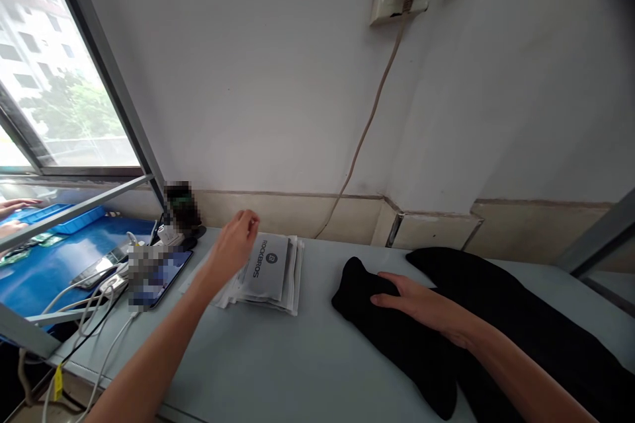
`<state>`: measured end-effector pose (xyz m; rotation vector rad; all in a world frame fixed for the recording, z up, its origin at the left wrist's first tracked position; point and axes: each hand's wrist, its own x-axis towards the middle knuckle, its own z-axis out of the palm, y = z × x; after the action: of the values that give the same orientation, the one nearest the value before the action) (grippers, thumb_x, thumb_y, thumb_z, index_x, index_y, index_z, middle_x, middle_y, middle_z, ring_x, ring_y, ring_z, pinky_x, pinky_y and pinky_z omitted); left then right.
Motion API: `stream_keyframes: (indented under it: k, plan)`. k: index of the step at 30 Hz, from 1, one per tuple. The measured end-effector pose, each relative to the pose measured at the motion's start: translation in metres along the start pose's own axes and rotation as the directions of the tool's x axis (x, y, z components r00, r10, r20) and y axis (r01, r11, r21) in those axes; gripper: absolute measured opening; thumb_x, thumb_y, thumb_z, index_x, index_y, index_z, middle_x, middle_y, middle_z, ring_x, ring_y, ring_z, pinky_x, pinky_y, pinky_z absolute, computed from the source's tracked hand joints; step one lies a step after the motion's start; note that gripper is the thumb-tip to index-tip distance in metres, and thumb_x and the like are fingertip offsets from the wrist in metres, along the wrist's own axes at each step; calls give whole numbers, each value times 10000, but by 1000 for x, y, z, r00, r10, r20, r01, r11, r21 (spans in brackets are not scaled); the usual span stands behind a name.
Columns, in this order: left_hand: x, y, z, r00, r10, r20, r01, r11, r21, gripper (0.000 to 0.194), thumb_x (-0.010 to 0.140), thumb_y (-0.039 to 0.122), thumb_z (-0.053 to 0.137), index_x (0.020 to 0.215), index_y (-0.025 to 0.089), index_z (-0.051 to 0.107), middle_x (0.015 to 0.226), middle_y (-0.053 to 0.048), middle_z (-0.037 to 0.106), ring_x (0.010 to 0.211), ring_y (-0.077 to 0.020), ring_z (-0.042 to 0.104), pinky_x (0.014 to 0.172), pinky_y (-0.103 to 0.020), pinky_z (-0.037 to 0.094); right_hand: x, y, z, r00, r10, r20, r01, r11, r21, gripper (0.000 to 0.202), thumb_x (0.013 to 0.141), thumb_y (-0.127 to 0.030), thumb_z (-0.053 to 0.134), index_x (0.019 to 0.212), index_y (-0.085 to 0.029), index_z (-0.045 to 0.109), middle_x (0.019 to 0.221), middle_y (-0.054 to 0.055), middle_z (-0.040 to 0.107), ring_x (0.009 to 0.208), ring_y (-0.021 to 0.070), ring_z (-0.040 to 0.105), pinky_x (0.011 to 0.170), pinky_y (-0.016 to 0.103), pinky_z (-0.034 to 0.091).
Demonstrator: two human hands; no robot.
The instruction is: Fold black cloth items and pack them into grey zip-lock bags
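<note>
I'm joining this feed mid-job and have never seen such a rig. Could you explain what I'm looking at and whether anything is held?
There is no machine here: a person works with two bare hands, and the one picture comes from a camera on their head, looking forward and down.

On the grey table lies a pile of flat packets, the top one marked ROCKBROS. To its left is a phone; to its right, black cloth.

The left hand is by the packets, with nothing visible in it. The right hand is on the black cloth; I can't tell whether its grip is closed on it.

At the far left, someone else's hands are over a blue surface.
</note>
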<state>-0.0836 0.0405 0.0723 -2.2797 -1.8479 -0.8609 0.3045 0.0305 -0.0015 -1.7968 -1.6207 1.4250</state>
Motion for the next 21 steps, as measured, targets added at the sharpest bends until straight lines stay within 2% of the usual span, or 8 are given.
stream_keyframes:
  k: [1, 4, 6, 8, 13, 18, 21]
  plan:
    - [2, -17, 1, 987, -95, 129, 85, 993, 81, 195, 1051, 247, 408, 1098, 198, 590, 1078, -83, 682, 939, -227, 656, 814, -323, 471, 1, 0, 0, 1000, 7, -3, -7, 1000, 18, 819, 806, -583, 771, 1512, -264, 506, 1542, 85, 577, 1417, 333, 533, 1154, 402, 471]
    - [0, -55, 15, 932, -194, 308, 153, 977, 151, 103, 970, 208, 535, 940, 186, 630, 933, -94, 721, 877, -259, 678, 748, -322, 458, 1, -1, 2, 997, 23, 67, -28, 997, 78, 706, 820, -547, 770, 1428, -247, 576, 1419, 92, 681, 1322, 320, 620, 1092, 390, 526]
    - [-4, -67, 25, 897, -213, 388, 159, 973, 167, 83, 933, 182, 569, 891, 193, 639, 894, -87, 734, 855, -257, 687, 729, -311, 449, 0, -3, 5, 993, 11, 119, -23, 994, 103, 610, 836, -541, 750, 1358, -252, 625, 1331, 85, 734, 1244, 307, 674, 1019, 369, 571]
    - [-7, -73, 33, 871, -218, 441, 156, 973, 173, 101, 932, 172, 553, 911, 199, 647, 923, -86, 747, 879, -253, 693, 736, -305, 444, -1, -5, 6, 993, -11, 120, 1, 996, 84, 552, 845, -543, 733, 1315, -264, 655, 1282, 77, 758, 1194, 299, 701, 972, 357, 591]
    - [-9, -78, 36, 849, -223, 479, 157, 972, 173, 158, 966, 227, 499, 1013, 188, 645, 1046, -112, 752, 942, -259, 693, 769, -311, 442, -3, -5, 8, 986, -118, 117, 118, 993, 7, 482, 889, -559, 646, 1285, -287, 681, 1200, 53, 789, 1111, 300, 735, 911, 397, 610]
    - [-8, -82, 35, 853, -217, 475, 156, 974, 165, 164, 947, 252, 511, 887, 195, 653, 1008, -103, 757, 932, -256, 693, 778, -303, 439, -4, -6, 10, 981, -168, 96, 173, 984, -50, 478, 895, -560, 617, 1274, -281, 694, 1117, 52, 810, 1039, 301, 755, 853, 421, 618]
    - [-6, -80, 33, 870, -242, 429, 181, 967, 177, 163, 945, 262, 514, 863, 194, 638, 983, -106, 756, 915, -259, 696, 760, -298, 430, -5, -6, 8, 981, -190, 38, 193, 979, -69, 492, 873, -560, 657, 1274, -281, 707, 1111, 71, 814, 1017, 305, 764, 851, 419, 623]
